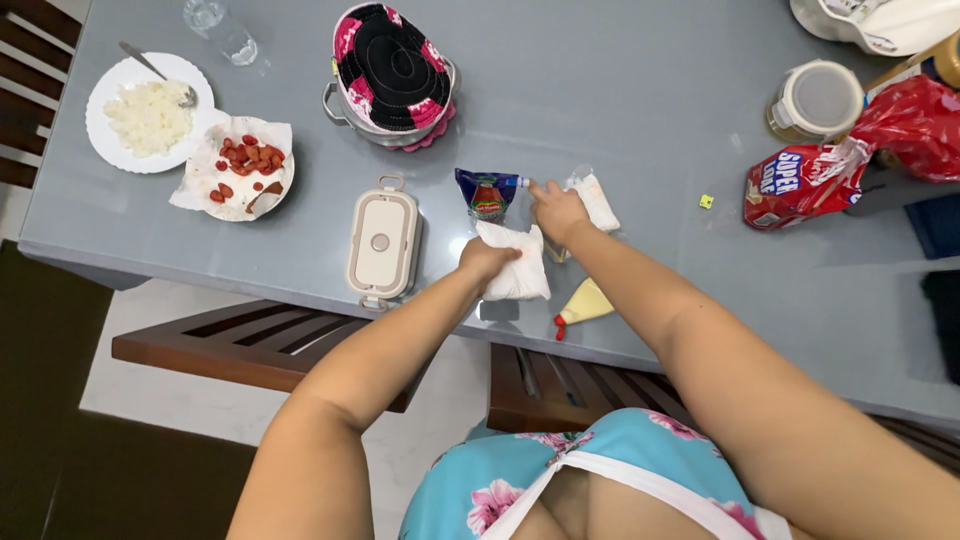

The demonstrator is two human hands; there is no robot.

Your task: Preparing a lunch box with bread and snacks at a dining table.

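Observation:
My left hand (485, 260) presses on a folded white cloth or tissue (520, 275) near the front edge of the grey table (620, 90). My right hand (557, 208) reaches just past it, fingertips at the cap of a dark blue sauce pouch (488, 192) and beside a small clear-and-white packet (596, 198). A pale yellow squeeze pouch with a red cap (582, 305) lies under my right forearm. Whether the right fingers pinch the pouch cap is unclear.
A cream lidded lunch box (382, 243) sits left of my hands. Further left are a plate of white rice with a spoon (148, 113) and a dish of red pieces (240, 165). A covered steel pot (392, 75), a jar (817, 100) and red bags (850, 165) stand behind.

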